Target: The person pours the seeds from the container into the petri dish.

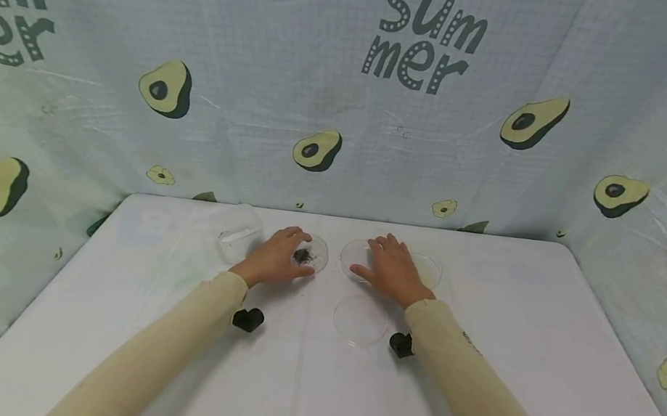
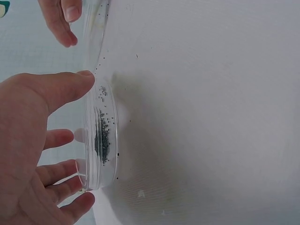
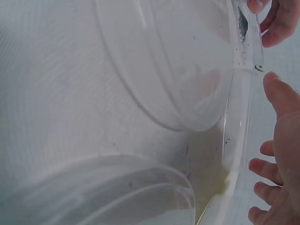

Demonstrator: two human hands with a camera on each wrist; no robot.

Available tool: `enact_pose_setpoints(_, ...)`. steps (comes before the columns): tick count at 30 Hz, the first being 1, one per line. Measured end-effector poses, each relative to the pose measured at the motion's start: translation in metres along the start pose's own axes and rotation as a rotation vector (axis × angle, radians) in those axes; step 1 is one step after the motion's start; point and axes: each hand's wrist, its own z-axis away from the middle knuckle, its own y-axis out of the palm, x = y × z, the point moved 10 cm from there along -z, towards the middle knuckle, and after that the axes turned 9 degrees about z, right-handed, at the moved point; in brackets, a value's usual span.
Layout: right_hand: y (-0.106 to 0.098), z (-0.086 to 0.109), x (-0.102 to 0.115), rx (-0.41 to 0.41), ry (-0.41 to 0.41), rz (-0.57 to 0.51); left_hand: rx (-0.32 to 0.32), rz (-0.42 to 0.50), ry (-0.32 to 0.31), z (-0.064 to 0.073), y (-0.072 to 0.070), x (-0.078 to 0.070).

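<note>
My left hand (image 1: 280,258) is spread over a round clear petri dish (image 1: 317,257) holding dark granules (image 2: 103,136). In the left wrist view the thumb tip overlaps the dish's rim, and the other fingers reach toward its lid, spread apart. My right hand (image 1: 392,268) spreads over another clear dish (image 1: 349,258), partly hiding it. In the right wrist view its thumb (image 3: 279,96) points toward the dish edge, with the other fingers bent loosely beside it and nothing between them. Yellowish matter (image 3: 215,180) shows in a clear dish there.
A clear round dish or lid (image 1: 359,320) lies nearer me, between the forearms. Behind my left hand is a clear plastic container (image 1: 238,235). Another clear dish (image 1: 431,272) is right of my right hand. Dark specks dot the white table (image 1: 302,394); a printed curtain (image 1: 249,76) hangs behind.
</note>
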Motion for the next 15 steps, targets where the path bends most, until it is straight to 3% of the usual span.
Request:
enact_pose_setpoints(7, 0.001, 0.002, -0.006, 0.023, 0.021, 0.001, 0.020, 0.000, -0.007, 0.001, 0.003, 0.001)
enact_pose_setpoints(15, 0.001, 0.005, -0.012, 0.045, 0.032, -0.032, 0.006, -0.018, 0.036, 0.002, 0.001, -0.003)
